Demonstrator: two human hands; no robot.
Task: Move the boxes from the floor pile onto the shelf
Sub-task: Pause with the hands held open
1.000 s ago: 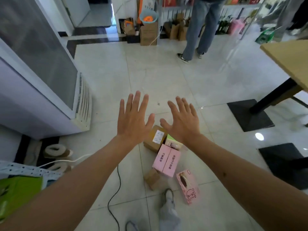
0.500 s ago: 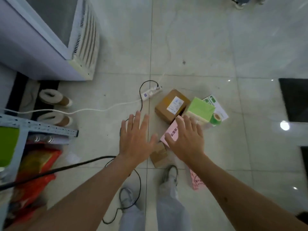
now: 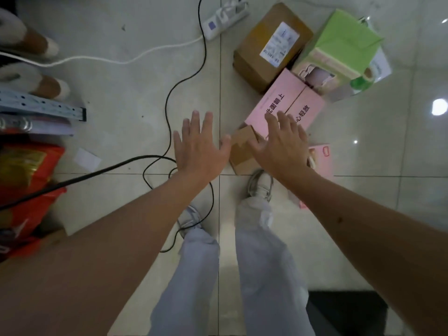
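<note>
Both your hands have dropped closer to the floor pile, left hand and right hand spread flat, grasping nothing. You're reaching; next, close on the small brown box.

Dim, soft indoor light; lamp glare on glossy floor at right; wide-angle edges warped, blurry

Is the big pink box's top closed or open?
Closed: the pink box shows both top flaps lying flat, meeting along a centre seam.
</note>
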